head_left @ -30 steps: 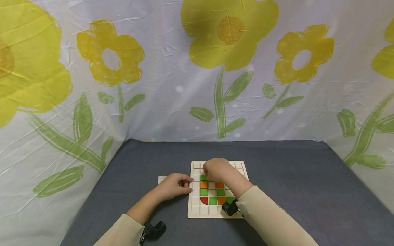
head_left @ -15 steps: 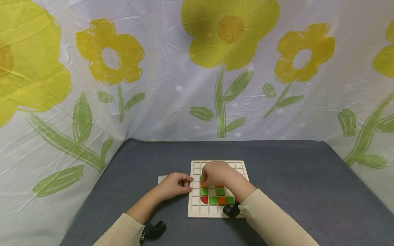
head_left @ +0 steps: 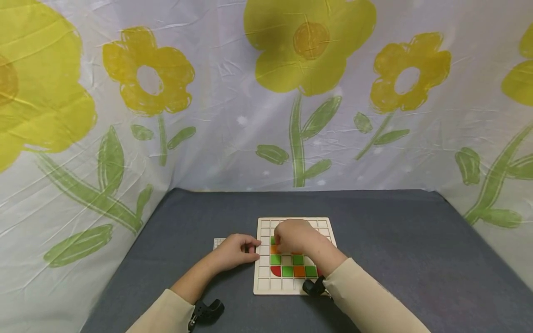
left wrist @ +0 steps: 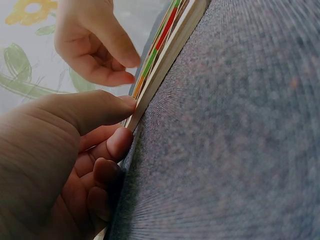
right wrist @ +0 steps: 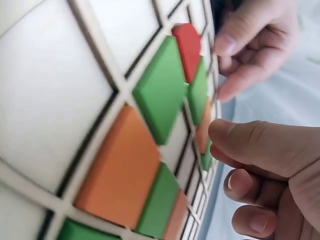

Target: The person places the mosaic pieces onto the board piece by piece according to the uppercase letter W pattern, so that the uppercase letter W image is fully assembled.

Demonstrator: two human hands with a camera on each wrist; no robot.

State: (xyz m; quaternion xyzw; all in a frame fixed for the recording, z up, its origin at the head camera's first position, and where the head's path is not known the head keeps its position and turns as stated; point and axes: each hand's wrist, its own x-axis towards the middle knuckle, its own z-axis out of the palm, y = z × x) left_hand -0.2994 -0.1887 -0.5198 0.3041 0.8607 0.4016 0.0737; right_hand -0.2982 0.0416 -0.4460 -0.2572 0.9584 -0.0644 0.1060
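Note:
A light wooden grid board [head_left: 263,286] lies on the dark cloth, with green, orange and red tiles in some squares. At its left edge my left hand [head_left: 235,252] pinches the rim; the thumb lies on top and the index fingertip is at the side, as the left wrist view shows. My right hand [head_left: 297,237] is over the board's upper left part, fingers loosely bent. Its thumb and index tips are close to an orange tile [right wrist: 203,131]; whether they touch it I cannot tell. Nothing shows between them. A red quarter-round tile [head_left: 276,271] sits lower left.
A small white gridded piece [head_left: 218,242] shows partly behind the left hand. Dark grey cloth [head_left: 387,249] covers the table. A flowered curtain [head_left: 225,106] hangs behind and at both sides.
My right hand has moved slightly toward me, from above the green tile to beside the orange one under it. The left hand and the board have stayed put.

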